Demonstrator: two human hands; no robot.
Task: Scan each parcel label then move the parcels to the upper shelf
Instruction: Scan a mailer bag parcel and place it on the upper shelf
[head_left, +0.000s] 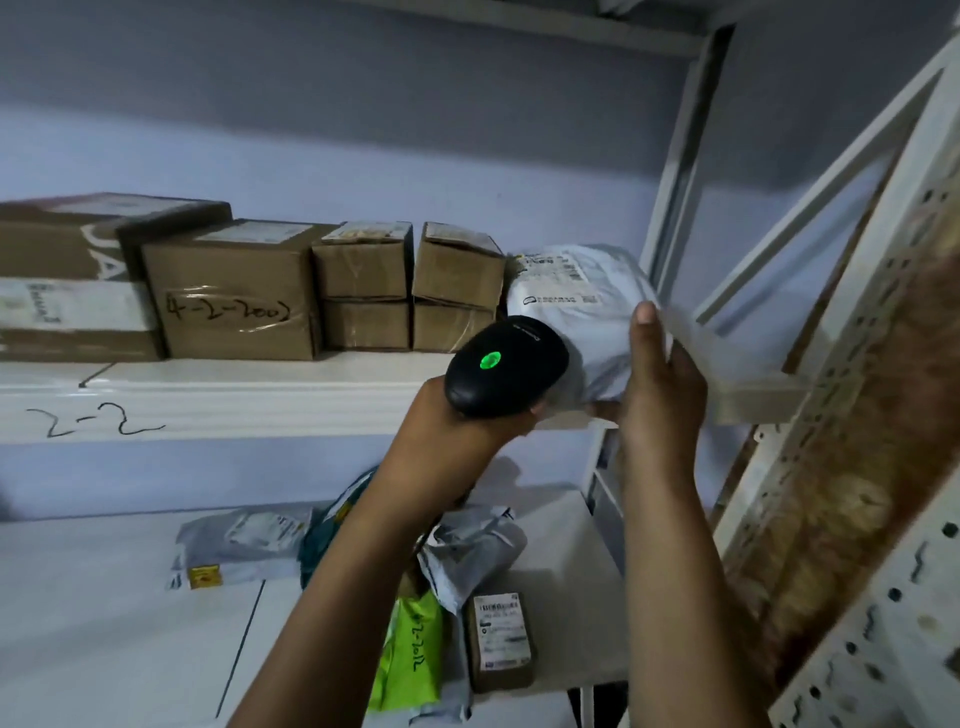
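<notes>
Where the upper shelf (208, 405) meets its right post: the white parcel (566, 312) sits at the edge, label facing up, just beside the brown boxes (239, 296).
Right hand (660, 384): grips the parcel's right side, thumb on its front.
Left hand (457, 441): curled round the black scanner (506, 369), green light lit, just in front of the parcel.
Lower shelf (104, 597): grey bag (244, 540), green bag (410, 644), 1 small brown box (501, 642).

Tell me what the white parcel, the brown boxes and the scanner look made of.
The white parcel: thin plastic film, slightly glossy, creased. The brown boxes: cardboard, matte, shiny tape wrinkles across them. The scanner: likely hard black plastic, smooth sheen.
</notes>
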